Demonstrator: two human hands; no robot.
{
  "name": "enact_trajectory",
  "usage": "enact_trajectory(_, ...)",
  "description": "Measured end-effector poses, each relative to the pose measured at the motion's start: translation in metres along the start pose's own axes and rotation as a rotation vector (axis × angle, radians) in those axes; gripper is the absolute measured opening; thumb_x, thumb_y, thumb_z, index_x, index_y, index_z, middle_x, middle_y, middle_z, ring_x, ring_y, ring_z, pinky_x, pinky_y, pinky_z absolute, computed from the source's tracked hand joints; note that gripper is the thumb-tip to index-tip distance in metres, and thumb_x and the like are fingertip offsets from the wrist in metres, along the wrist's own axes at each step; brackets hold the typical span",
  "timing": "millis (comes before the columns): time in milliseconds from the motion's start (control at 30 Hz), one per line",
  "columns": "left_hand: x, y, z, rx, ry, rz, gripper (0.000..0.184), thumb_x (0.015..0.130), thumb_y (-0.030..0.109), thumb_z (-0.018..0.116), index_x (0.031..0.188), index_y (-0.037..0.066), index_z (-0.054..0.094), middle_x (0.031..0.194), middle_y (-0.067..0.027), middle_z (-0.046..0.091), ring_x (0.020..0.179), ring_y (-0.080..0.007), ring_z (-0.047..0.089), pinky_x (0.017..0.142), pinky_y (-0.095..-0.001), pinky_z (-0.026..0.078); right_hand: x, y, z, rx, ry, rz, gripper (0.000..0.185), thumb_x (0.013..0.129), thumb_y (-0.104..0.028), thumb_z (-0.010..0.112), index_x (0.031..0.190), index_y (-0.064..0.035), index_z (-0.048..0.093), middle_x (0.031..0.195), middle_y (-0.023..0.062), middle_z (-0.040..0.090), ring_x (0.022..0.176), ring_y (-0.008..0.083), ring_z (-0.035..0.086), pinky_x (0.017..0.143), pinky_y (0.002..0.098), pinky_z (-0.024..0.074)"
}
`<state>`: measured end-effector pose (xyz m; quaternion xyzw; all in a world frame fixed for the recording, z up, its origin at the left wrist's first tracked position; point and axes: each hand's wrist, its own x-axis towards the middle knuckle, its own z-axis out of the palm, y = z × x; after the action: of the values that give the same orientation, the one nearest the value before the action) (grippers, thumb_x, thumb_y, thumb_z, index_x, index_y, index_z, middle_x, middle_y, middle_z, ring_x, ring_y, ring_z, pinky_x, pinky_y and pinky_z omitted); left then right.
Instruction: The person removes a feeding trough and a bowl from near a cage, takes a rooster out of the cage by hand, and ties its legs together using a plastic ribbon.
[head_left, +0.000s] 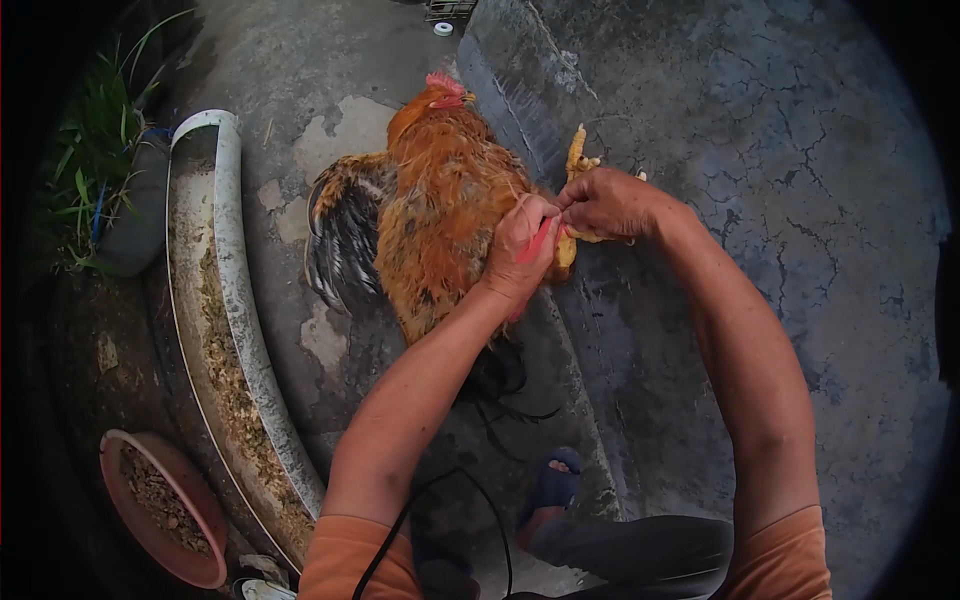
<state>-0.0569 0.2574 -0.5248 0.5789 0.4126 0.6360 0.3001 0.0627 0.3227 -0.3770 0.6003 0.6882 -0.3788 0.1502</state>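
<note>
A rooster with orange-brown feathers and a red comb lies on the concrete ground, its dark wing spread to the left. Its yellow feet stick out to the right. A strip of red material lies in my left hand, whose fingers are closed on it beside the legs. Touching it at the fingertips, my right hand is pinched closed at the legs; what lies between its fingers is too small to make out.
A long curved trough with feed residue runs along the left. At lower left stands a pink basin holding brown feed. Green plants grow at upper left. A white roll lies at the top. My sandalled foot is below.
</note>
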Motion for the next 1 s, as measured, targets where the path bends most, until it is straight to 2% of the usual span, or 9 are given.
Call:
enact_trajectory(100, -0.001, 0.001, -0.002, 0.019, -0.021, -0.010, 0.009, 0.087, 0.006, 0.064, 0.095, 0.003, 0.062, 0.089, -0.0156, 0.065, 0.085, -0.0345, 0.065, 0.074, -0.0399, 0.052, -0.002, 0.000, 0.000, -0.040, 0.002, -0.037, 0.022, 0.089, -0.023, 0.065, 0.103, -0.0075, 0.072, 0.078, 0.0045, 0.069, 0.071, 0.0134, 0.063, 0.062, 0.0324, 0.0506)
enact_trajectory(267, 0.003, 0.003, -0.009, -0.067, -0.067, -0.048, 0.010, 0.086, 0.002, 0.064, 0.095, 0.001, 0.067, 0.091, -0.0151, 0.067, 0.086, -0.0325, 0.067, 0.077, -0.0373, 0.052, 0.008, 0.017, 0.005, -0.300, 0.143, -0.325, 0.020, 0.088, -0.020, 0.061, 0.094, -0.0013, 0.065, 0.079, 0.0141, 0.067, 0.070, 0.0272, 0.064, 0.067, 0.0386, 0.0506)
enact_trajectory(367, 0.002, 0.005, -0.012, -0.062, -0.050, 0.010, 0.011, 0.085, 0.001, 0.063, 0.095, 0.000, 0.067, 0.092, -0.0149, 0.066, 0.087, -0.0331, 0.066, 0.077, -0.0372, 0.053, 0.008, 0.018, 0.012, -0.460, 0.276, -0.315, 0.024, 0.088, -0.023, 0.058, 0.099, -0.0026, 0.065, 0.092, 0.0207, 0.070, 0.083, 0.0394, 0.067, 0.077, 0.0449, 0.0530)
enact_trajectory(567, -0.012, 0.011, -0.027, 0.193, -0.238, 0.282, 0.011, 0.081, -0.001, 0.064, 0.091, 0.003, 0.063, 0.086, -0.0133, 0.060, 0.086, -0.0332, 0.060, 0.079, -0.0372, 0.050, 0.000, -0.002, 0.031, -0.488, 0.500, -0.050, 0.024, 0.086, -0.019, 0.055, 0.097, 0.0006, 0.064, 0.098, 0.0274, 0.068, 0.095, 0.0434, 0.066, 0.086, 0.0491, 0.0527)
enact_trajectory(700, -0.015, 0.016, -0.018, 0.186, -0.204, 0.308, 0.015, 0.078, -0.003, 0.065, 0.090, 0.005, 0.061, 0.084, -0.0123, 0.058, 0.083, -0.0331, 0.057, 0.079, -0.0391, 0.049, 0.011, 0.016, 0.034, -0.472, 0.637, -0.123, 0.022, 0.089, -0.018, 0.054, 0.095, 0.0025, 0.059, 0.087, 0.0280, 0.065, 0.086, 0.0469, 0.064, 0.076, 0.0533, 0.0501)
enact_trajectory(767, -0.018, 0.024, -0.023, 0.211, -0.263, 0.146, 0.016, 0.079, -0.003, 0.065, 0.093, 0.004, 0.063, 0.086, -0.0117, 0.059, 0.087, -0.0338, 0.057, 0.080, -0.0405, 0.049, 0.017, 0.028, 0.021, -0.470, 0.523, -0.221, 0.024, 0.090, -0.020, 0.053, 0.095, 0.0029, 0.058, 0.088, 0.0282, 0.065, 0.087, 0.0469, 0.063, 0.077, 0.0526, 0.0494)
enact_trajectory(900, -0.035, 0.043, -0.039, 0.286, -0.278, 0.070, 0.024, 0.079, -0.002, 0.065, 0.103, 0.004, 0.065, 0.097, -0.0119, 0.058, 0.098, -0.0334, 0.056, 0.086, -0.0401, 0.048, -0.019, -0.001, 0.005, -0.404, 0.412, -0.186, 0.030, 0.090, -0.024, 0.052, 0.100, 0.0015, 0.063, 0.096, 0.0279, 0.067, 0.094, 0.0454, 0.064, 0.084, 0.0510, 0.0499)
enact_trajectory(933, -0.038, 0.042, -0.051, 0.333, -0.342, 0.133, 0.037, 0.079, 0.004, 0.069, 0.115, 0.004, 0.062, 0.114, -0.0141, 0.056, 0.109, -0.0353, 0.053, 0.093, -0.0427, 0.046, -0.018, -0.003, 0.006, -0.441, 0.429, -0.191, 0.029, 0.090, -0.023, 0.051, 0.100, 0.0009, 0.063, 0.096, 0.0278, 0.067, 0.095, 0.0458, 0.063, 0.085, 0.0506, 0.0498)
enact_trajectory(1000, -0.038, 0.053, -0.083, 0.594, -0.293, 0.200, 0.049, 0.078, 0.010, 0.072, 0.124, 0.004, 0.056, 0.124, -0.0167, 0.051, 0.117, -0.0363, 0.050, 0.097, -0.0432, 0.044, -0.014, -0.009, 0.001, -0.442, 0.394, -0.196, 0.031, 0.090, -0.025, 0.052, 0.103, 0.0001, 0.064, 0.100, 0.0270, 0.067, 0.098, 0.0447, 0.063, 0.085, 0.0496, 0.0501)
